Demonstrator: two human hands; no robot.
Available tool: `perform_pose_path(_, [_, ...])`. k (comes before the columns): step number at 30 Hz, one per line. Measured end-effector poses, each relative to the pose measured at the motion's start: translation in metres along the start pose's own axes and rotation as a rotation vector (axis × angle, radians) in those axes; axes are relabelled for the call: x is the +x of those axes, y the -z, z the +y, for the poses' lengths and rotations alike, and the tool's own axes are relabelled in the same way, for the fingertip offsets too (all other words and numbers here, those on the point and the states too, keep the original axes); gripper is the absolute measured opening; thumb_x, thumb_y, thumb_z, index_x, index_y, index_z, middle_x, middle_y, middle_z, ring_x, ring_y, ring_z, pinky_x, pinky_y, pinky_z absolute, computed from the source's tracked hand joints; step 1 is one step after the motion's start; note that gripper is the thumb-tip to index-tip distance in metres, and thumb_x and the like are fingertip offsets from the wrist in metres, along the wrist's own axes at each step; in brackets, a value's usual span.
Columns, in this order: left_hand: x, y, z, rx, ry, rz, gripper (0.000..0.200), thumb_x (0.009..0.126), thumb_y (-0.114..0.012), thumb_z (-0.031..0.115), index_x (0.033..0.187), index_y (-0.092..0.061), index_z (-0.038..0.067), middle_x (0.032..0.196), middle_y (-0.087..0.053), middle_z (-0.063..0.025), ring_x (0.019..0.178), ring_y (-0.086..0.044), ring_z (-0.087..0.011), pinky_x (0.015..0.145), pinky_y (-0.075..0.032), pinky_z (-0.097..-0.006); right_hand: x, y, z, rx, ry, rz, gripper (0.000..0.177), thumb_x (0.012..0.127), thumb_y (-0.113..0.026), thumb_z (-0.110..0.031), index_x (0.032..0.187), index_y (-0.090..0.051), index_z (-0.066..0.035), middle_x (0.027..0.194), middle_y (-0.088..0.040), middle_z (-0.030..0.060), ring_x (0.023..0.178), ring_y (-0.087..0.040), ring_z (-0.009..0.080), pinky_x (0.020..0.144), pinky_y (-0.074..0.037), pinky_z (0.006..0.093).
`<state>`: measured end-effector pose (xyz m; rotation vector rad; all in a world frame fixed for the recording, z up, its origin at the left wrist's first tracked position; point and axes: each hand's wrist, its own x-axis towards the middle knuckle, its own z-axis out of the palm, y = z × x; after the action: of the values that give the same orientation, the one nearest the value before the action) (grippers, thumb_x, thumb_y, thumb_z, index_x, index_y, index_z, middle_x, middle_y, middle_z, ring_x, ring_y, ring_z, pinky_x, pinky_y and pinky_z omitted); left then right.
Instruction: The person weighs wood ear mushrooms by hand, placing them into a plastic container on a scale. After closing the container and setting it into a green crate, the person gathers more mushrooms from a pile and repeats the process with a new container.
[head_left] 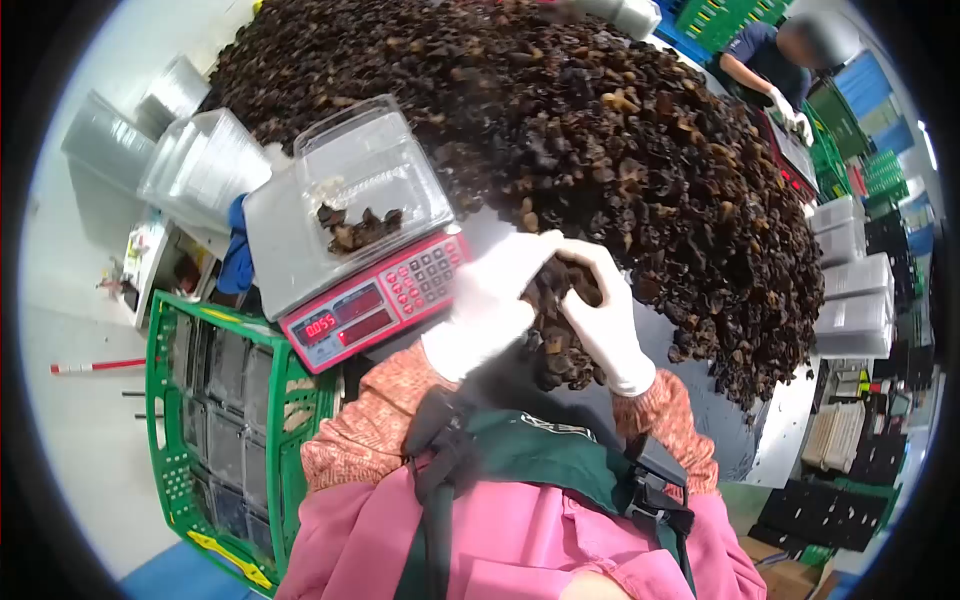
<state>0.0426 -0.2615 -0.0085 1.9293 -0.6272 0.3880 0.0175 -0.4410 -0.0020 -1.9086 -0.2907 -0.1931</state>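
Dark brown wood ear mushrooms (547, 293) are gathered between my two white-gloved hands, in front of my apron. My left hand (492, 305), blurred by motion, curls its fingers and thumb against them. The fingers of my right hand (608, 320) bend around the same clump from the other side. More loose pieces (560, 365) lie on the table just below. Left of my hands, a red and grey digital scale (375, 305) reads 0.055. On its plate rests an open clear plastic container (420, 190) with a few mushroom pieces (360, 230) in it.
A large heap of wood ear mushrooms (560, 130) covers the table beyond my hands. Clear containers (205, 165) are stacked left, above a green crate (285, 440) of packed boxes. More containers (855, 300) stand right. A co-worker (765, 60) with gloved hands is by another scale (790, 155).
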Motion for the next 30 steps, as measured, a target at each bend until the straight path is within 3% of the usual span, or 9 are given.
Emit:
perform_pose_path(2, [0.007, 0.026, -0.005, 0.02, 0.004, 0.114, 0.063, 0.07, -0.061, -0.015, 0.129, -0.068, 0.004, 0.115, -0.072, -0.0145, 0.104, -0.073, -0.0266, 0.089, -0.059, -0.0344, 0.029, -0.021, -0.018, 0.172, 0.012, -0.034, 0.044, 0.085, -0.061, 0.006, 0.127, -0.063, -0.001, 0.123, -0.064, 0.0114, 0.115, -0.067, 0.0212, 0.099, -0.055, 0.0328])
perform_pose_path(9, [0.025, 0.123, -0.072, 0.243, 0.069, 0.341, 0.061, 0.074, -0.075, -0.009, 0.131, -0.067, 0.009, 0.114, -0.073, -0.012, 0.098, -0.074, -0.0263, 0.083, -0.059, -0.0347, 0.133, -0.109, -0.045, -0.126, 0.341, -0.152, 0.04, 0.083, -0.069, -0.018, 0.122, -0.068, -0.013, 0.116, -0.066, 0.0142, 0.104, -0.07, 0.0323, 0.089, -0.058, 0.0399])
perform_pose_path(13, [0.021, 0.148, -0.102, 0.622, 0.505, 0.099, 0.065, 0.085, -0.075, 0.005, 0.146, -0.053, 0.006, 0.138, -0.064, -0.0155, 0.125, -0.064, -0.0277, 0.108, -0.05, -0.0378, 0.169, -0.153, -0.024, -0.623, 0.341, -0.34, 0.06, 0.081, -0.074, -0.023, 0.138, -0.057, -0.01, 0.12, -0.063, 0.0185, 0.1, -0.071, 0.0361, 0.083, -0.059, 0.0439])
perform_pose_path(14, [0.009, 0.151, -0.121, 0.584, 0.389, 0.093, 0.074, 0.084, -0.08, 0.018, 0.15, -0.048, 0.005, 0.141, -0.06, -0.0189, 0.131, -0.06, -0.0322, 0.112, -0.046, -0.0393, 0.17, -0.154, -0.024, -0.706, 0.286, -0.442, 0.066, 0.081, -0.075, -0.026, 0.141, -0.053, -0.005, 0.126, -0.061, 0.0194, 0.105, -0.07, 0.0382, 0.087, -0.058, 0.0457])
perform_pose_path(18, [0.006, 0.164, -0.105, 0.506, 0.321, 0.074, 0.078, 0.082, -0.082, 0.02, 0.15, -0.047, 0.003, 0.145, -0.057, -0.0196, 0.135, -0.056, -0.0338, 0.111, -0.047, -0.0408, 0.171, -0.136, -0.01, -0.428, 0.474, -0.365, 0.067, 0.082, -0.076, -0.028, 0.141, -0.054, -0.003, 0.131, -0.061, 0.0197, 0.114, -0.065, 0.0405, 0.096, -0.055, 0.0477])
perform_pose_path(21, [0.001, 0.179, -0.107, 0.567, 0.255, 0.072, 0.074, 0.083, -0.084, 0.02, 0.147, -0.051, 0.003, 0.149, -0.054, -0.0195, 0.134, -0.057, -0.0315, 0.108, -0.05, -0.0391, 0.162, -0.092, -0.029, -0.001, 0.028, -0.417, 0.053, 0.089, -0.072, -0.025, 0.135, -0.062, -0.001, 0.113, -0.071, 0.0172, 0.099, -0.072, 0.0258, 0.087, -0.057, 0.037])
perform_pose_path(23, [0.003, 0.184, -0.088, 0.395, 0.405, 0.115, 0.07, 0.085, -0.083, 0.017, 0.146, -0.052, 0.003, 0.151, -0.053, -0.018, 0.132, -0.058, -0.0286, 0.105, -0.052, -0.0372, 0.144, -0.068, -0.014, 0.032, -0.032, -0.3, 0.044, 0.096, -0.068, -0.014, 0.136, -0.062, 0.001, 0.123, -0.072, 0.0115, 0.094, -0.071, 0.0122, 0.084, -0.057, 0.0296])
perform_pose_path(27, [-0.011, 0.193, -0.089, 0.22, 0.428, 0.266, 0.058, 0.091, -0.076, 0.005, 0.145, -0.055, 0.002, 0.146, -0.058, -0.0124, 0.129, -0.058, -0.0198, 0.103, -0.052, -0.0356, 0.067, -0.013, 0.045, -0.176, -0.174, -0.09, 0.038, 0.093, -0.07, -0.011, 0.129, -0.066, -0.001, 0.119, -0.073, 0.0133, 0.099, -0.072, 0.0209, 0.088, -0.056, 0.032])
perform_pose_path(30, [-0.027, 0.198, -0.092, 0.368, 0.389, 0.321, 0.045, 0.093, -0.072, 0.001, 0.137, -0.062, 0.001, 0.142, -0.062, -0.0116, 0.124, -0.061, -0.0197, 0.105, -0.051, -0.0333, -0.009, 0.027, 0.111, -0.652, 0.035, 0.025, 0.054, 0.088, -0.077, -0.02, 0.136, -0.061, -0.002, 0.138, -0.062, 0.0192, 0.122, -0.061, 0.0346, 0.105, -0.047, 0.0428])
